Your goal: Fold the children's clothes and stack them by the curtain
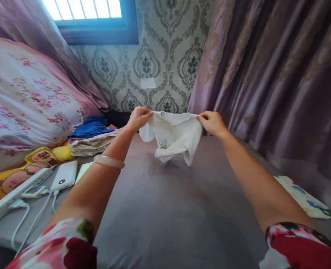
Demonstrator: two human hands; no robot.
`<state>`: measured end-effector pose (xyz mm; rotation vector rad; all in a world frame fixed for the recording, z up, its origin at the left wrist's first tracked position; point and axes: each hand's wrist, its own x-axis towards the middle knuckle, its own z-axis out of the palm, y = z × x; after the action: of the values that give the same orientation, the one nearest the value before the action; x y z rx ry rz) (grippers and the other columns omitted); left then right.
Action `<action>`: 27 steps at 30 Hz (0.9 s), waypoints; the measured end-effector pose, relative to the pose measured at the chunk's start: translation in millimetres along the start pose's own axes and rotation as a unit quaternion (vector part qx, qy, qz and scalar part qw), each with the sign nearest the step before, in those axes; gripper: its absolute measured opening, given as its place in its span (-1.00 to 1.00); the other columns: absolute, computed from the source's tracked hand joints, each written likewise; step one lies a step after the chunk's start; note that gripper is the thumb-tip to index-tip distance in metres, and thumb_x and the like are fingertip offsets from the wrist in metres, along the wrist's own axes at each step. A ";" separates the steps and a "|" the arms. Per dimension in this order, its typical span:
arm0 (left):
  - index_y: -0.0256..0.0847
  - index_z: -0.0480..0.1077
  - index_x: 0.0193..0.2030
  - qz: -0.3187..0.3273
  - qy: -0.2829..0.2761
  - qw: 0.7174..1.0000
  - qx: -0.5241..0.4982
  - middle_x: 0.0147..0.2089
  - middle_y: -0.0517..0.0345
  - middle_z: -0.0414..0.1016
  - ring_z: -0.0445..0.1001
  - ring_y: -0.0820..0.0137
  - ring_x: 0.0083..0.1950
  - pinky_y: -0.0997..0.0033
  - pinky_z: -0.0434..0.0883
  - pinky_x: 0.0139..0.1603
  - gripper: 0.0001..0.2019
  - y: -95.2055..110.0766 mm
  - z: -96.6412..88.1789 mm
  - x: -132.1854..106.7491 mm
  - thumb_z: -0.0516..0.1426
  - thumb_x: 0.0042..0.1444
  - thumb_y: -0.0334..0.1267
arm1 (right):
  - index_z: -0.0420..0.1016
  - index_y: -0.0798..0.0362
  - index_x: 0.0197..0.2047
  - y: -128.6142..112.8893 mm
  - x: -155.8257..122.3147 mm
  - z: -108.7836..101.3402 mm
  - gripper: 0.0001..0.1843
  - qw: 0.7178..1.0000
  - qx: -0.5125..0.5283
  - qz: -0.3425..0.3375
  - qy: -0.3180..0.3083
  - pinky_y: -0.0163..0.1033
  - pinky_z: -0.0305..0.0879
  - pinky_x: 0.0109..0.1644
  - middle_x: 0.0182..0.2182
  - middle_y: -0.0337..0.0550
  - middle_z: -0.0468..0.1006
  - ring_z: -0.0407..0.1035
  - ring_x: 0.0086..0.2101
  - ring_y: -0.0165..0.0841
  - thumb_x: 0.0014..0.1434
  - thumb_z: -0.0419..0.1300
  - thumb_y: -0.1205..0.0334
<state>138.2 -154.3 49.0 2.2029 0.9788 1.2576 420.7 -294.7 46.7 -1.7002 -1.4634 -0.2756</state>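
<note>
White shirt, small, short-sleeved: one. Hung in the air over the far middle of the bed, directly between the two hands, its longer spread running left to right and its neckline uppermost. Whether its lowest edge met the grey sheet could not be told.

Left hand: one, pinching the shirt's left shoulder between thumb and fingers. Right hand: one, pinching the right shoulder likewise. Neither was nearer; both touched the shirt, at about equal height, arms stretched toward the far wall.

Pale bangle: one, around the left forearm. Floral sleeves: two, at the near edge.

Left side, near to far: power strip, one; white power bank, one, just beside it; yellow cartoon cushion, one, beyond the strip; folded cloth pile, one, pieces not countable, with blue cloth, one, on top.

Right side: printed sheet, one, lying flat, well apart from the shirt. Far wall: white plate, one.
</note>
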 end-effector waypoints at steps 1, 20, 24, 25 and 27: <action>-0.28 0.49 -0.33 0.005 0.007 1.000 -0.007 -0.43 0.14 0.45 0.38 0.40 -0.32 0.47 0.35 -0.34 -0.78 -1.3 3.7 0.7 0.10 0.07 -0.19 | 0.55 0.08 -0.34 3.1 1.2 3.9 -0.78 1.000 0.024 0.009 0.004 -0.17 0.31 -0.20 -0.38 -0.10 0.58 0.42 -0.34 -0.28 0.13 0.14 0.15; -0.19 0.44 -0.19 0.086 0.105 0.988 0.068 -0.29 0.15 0.40 0.34 0.40 -0.27 0.43 0.31 -0.19 -0.80 11.5 21.8 -23.0 0.04 0.23 -0.19 | 0.56 0.06 -0.27 -5.1 -16.2 4.9 -0.60 0.994 0.008 -0.074 0.079 -0.15 0.30 -0.13 -0.30 -0.07 0.55 0.40 -0.27 -0.27 0.25 0.04 -0.06; -0.15 0.46 -0.15 0.158 0.139 0.969 0.130 -0.23 0.11 0.36 0.35 0.39 -0.25 0.40 0.31 -0.19 -0.77 25.1 7.8 -45.9 0.02 0.26 -0.15 | 0.54 -0.01 -0.18 -18.1 -42.8 -5.5 -0.56 0.983 -0.053 -0.110 0.133 -0.19 0.31 -0.15 -0.24 -0.10 0.48 0.38 -0.21 -0.27 0.32 -0.03 -0.10; -0.13 0.46 -0.15 0.171 0.147 0.964 0.139 -0.21 0.10 0.35 0.36 0.39 -0.23 0.40 0.31 -0.18 -0.77 30.4 2.8 -52.1 0.01 0.26 -0.15 | 0.54 -0.02 -0.16 -22.4 -50.4 -9.8 -0.55 0.981 -0.067 -0.115 0.144 -0.20 0.31 -0.17 -0.22 -0.11 0.47 0.37 -0.20 -0.27 0.34 -0.06 -0.11; -0.12 0.46 -0.14 0.189 0.162 0.957 0.148 -0.20 0.11 0.35 0.37 0.39 -0.21 0.40 0.32 -0.17 -0.77 42.6 -8.6 -64.0 0.02 0.26 -0.14 | 0.53 -0.03 -0.12 -31.8 -64.3 -20.3 -0.54 0.976 -0.089 -0.123 0.158 -0.21 0.31 -0.20 -0.21 -0.10 0.45 0.37 -0.21 -0.28 0.36 -0.09 -0.10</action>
<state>124.4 -230.3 44.6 2.5556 0.9421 1.7921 380.8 -355.9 31.7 -1.5249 -1.4379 -0.7962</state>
